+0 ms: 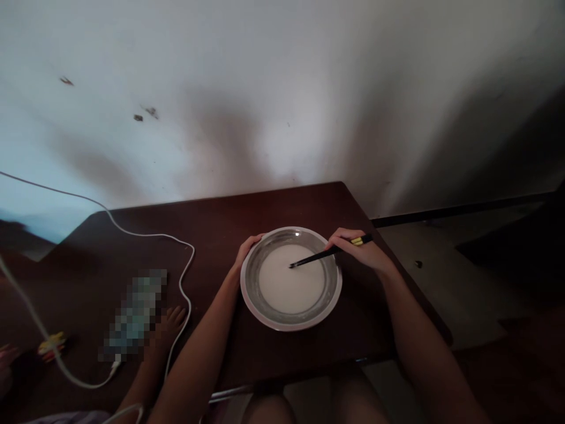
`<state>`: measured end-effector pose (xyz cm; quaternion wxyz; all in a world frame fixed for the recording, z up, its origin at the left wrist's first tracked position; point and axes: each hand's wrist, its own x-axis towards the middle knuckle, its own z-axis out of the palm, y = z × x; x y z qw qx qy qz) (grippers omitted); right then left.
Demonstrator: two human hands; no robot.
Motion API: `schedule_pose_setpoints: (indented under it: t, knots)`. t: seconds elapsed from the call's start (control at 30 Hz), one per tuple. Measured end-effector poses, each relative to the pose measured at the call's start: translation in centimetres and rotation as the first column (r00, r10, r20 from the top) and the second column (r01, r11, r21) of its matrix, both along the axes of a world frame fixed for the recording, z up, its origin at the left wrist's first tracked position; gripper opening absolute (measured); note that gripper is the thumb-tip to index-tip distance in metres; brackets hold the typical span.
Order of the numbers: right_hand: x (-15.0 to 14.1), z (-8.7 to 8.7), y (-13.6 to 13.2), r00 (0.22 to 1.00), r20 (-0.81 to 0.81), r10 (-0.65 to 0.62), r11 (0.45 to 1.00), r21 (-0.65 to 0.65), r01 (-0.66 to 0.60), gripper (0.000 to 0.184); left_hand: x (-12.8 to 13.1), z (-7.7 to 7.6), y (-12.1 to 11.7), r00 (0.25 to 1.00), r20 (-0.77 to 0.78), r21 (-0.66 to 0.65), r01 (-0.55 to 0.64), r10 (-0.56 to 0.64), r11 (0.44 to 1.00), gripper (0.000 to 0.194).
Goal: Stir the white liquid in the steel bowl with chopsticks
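Head view: bowl (291,325) sits on the right part of the table (212,229), white liquid (282,288) inside. Right hand (351,242) pinches dark chopsticks (312,258) over the right rim, tips at the liquid near mid-bowl; can't tell how deep. Left hand (249,247) curves against the bowl's far-left side; can't tell if it's clamped, underside hidden. Reads as stirring in hand, mix looks smooth on top. Next move calls for tips down in the liquid, slow sweeps along the wall, left hand bracing the bowl.
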<state>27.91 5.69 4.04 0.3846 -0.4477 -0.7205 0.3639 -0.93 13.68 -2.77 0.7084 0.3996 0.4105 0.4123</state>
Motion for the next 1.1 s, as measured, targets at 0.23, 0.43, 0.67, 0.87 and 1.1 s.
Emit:
schedule_pose_setpoints:
  t: [0.23,0.43,0.67,0.87,1.1]
  knots:
    - [0.04,-0.15,0.20,0.997,0.051,0.051,0.999,-0.010,-0.051,0.024,0.13,0.04,0.00,1.000,-0.028,0.011,-0.006,0.006,1.000,0.040]
    - [0.08,0.04,0.04,0.999,-0.034,0.020,0.999,-0.026,-0.021,0.026,0.19,0.11,-0.04,1.000,-0.003,0.002,0.003,-0.003,1.000,0.039]
    - [-0.06,-0.23,0.18,0.999,0.044,-0.008,0.999,0.036,0.006,0.026,0.21,0.10,-0.04,1.000,0.000,-0.013,-0.005,0.005,1.000,0.039]
    - [-0.08,-0.04,-0.02,0.995,-0.005,0.095,0.995,-0.038,-0.095,0.026,0.14,0.16,-0.11,0.999,-0.036,0.011,0.008,-0.008,1.000,0.039]
    - [0.07,-0.18,0.12,0.999,-0.032,-0.016,1.000,-0.003,0.016,0.027,0.24,0.22,-0.17,1.000,-0.014,-0.015,0.005,-0.005,1.000,0.036]
